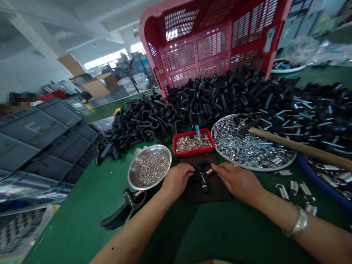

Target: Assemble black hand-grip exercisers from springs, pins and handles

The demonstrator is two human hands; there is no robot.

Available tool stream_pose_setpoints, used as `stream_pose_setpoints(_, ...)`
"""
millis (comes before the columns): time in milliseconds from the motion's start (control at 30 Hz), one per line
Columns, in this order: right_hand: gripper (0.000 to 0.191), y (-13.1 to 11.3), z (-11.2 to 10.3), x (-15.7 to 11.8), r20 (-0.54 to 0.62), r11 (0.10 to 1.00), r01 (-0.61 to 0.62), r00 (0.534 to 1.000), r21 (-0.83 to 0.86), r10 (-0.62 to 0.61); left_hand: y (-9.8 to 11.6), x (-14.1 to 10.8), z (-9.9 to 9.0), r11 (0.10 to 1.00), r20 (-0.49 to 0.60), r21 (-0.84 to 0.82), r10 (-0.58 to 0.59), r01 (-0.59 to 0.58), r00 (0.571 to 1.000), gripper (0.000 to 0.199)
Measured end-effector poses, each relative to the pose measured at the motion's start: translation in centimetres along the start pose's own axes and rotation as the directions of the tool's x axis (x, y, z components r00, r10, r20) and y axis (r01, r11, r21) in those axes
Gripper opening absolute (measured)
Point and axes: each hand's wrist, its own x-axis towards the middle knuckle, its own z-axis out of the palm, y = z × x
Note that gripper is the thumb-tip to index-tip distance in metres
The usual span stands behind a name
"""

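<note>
Both my hands meet over a black plastic hand grip (204, 175) with a steel coil spring at its middle, lying on a dark leather pad (209, 190). My left hand (177, 179) holds its left side, and the fingertips of my right hand (238, 179) press at the spring end. A steel bowl of small metal rings (148, 167) stands left of my left hand. Beyond the pad are a red tray of metal pins (193, 143) and a round tray of steel nuts (247, 145). A finished black grip (126, 209) lies near my left forearm, and loose coil springs (293, 187) lie right of my right hand.
A heap of black plastic handles (220, 99) spreads across the green table (82, 227) under a tilted red perforated crate (192, 47). A wooden-handled hammer (291, 145) rests on the nut tray. Stacked grey crates (41, 139) stand at the left.
</note>
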Motion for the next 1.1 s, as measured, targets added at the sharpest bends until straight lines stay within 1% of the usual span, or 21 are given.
stream_pose_setpoints(100,0.041,0.2,0.3,0.1,-0.013,0.999,0.012,1.000,0.053,-0.012,0.4,-0.1,0.0,0.977,-0.088,-0.206,-0.079,0.060,0.993,0.005)
stream_pose_setpoints(133,0.040,0.3,0.4,0.2,-0.021,0.998,0.016,1.000,0.066,-0.015,0.6,0.2,0.1,0.967,-0.115,-0.247,-0.095,0.064,0.989,0.004)
stream_pose_setpoints(167,0.040,0.4,0.5,0.2,-0.029,0.997,0.020,0.999,0.076,-0.017,0.9,0.5,0.3,0.967,-0.128,-0.247,-0.095,0.061,0.987,0.005)
stream_pose_setpoints(233,0.039,0.5,0.7,0.1,-0.046,0.996,0.025,0.999,0.088,-0.021,1.4,1.2,0.5,0.990,-0.099,-0.133,-0.061,0.047,0.993,0.006)
stream_pose_setpoints(300,0.039,0.6,0.9,0.1,-0.059,0.995,0.034,0.998,0.096,-0.028,1.8,1.8,0.5,0.998,-0.021,0.040,-0.041,0.042,0.999,0.009)
stream_pose_setpoints(367,0.039,0.6,1.0,0.0,-0.069,0.994,0.043,0.997,0.103,-0.036,2.0,2.1,0.3,0.982,0.056,0.189,-0.032,0.021,0.998,0.013)
stream_pose_setpoints(433,0.039,0.7,1.0,-0.1,-0.080,0.993,0.044,0.996,0.112,-0.035,2.1,2.1,0.0,0.960,0.110,0.277,0.003,-0.034,0.994,0.017)
stream_pose_setpoints(500,0.039,0.7,1.1,0.0,-0.096,0.992,0.041,0.995,0.123,-0.029,2.2,2.1,-0.2,0.954,0.114,0.291,0.041,-0.072,0.993,0.020)
stream_pose_setpoints(533,0.039,0.7,1.1,0.0,-0.102,0.991,0.040,0.994,0.127,-0.027,2.1,2.2,-0.3,0.965,0.098,0.255,0.044,-0.067,0.994,0.021)
stream_pose_setpoints(600,0.038,0.7,1.1,0.0,-0.106,0.990,0.040,0.994,0.133,-0.026,2.0,2.3,-0.3,0.992,0.056,0.122,0.004,-0.011,0.998,0.019)
stream_pose_setpoints(633,0.038,0.7,1.1,0.1,-0.106,0.990,0.039,0.994,0.134,-0.025,1.8,2.4,-0.2,0.999,0.049,0.046,-0.031,0.029,0.998,0.017)
stream_pose_setpoints(700,0.038,0.7,1.1,0.1,-0.109,0.990,0.034,0.994,0.139,-0.019,1.4,2.5,0.2,0.993,0.069,-0.070,-0.090,0.094,0.994,0.014)
stream_pose_setpoints(767,0.038,0.7,1.0,0.1,-0.116,0.989,0.029,0.993,0.143,-0.012,0.9,2.5,0.7,0.984,0.078,-0.128,-0.115,0.125,0.990,0.013)
stream_pose_setpoints(833,0.038,0.7,1.1,0.1,-0.127,0.988,0.027,0.992,0.149,-0.008,0.5,2.4,1.2,0.976,0.056,-0.176,-0.120,0.128,0.991,0.012)
stream_pose_setpoints(933,0.039,0.7,1.1,0.1,-0.141,0.986,0.029,0.990,0.162,-0.006,0.3,2.2,1.8,0.941,0.030,-0.292,-0.168,0.170,0.985,0.011)
stream_pose_setpoints(1033,0.039,0.8,1.1,0.1,-0.132,0.983,0.038,0.991,0.178,-0.014,0.5,2.1,2.3,0.869,0.057,-0.430,-0.247,0.247,0.967,0.012)
stream_pose_setpoints(1100,0.039,0.8,1.0,0.1,-0.117,0.983,0.037,0.993,0.182,-0.016,0.7,2.1,2.5,0.843,0.060,-0.467,-0.269,0.265,0.961,0.012)
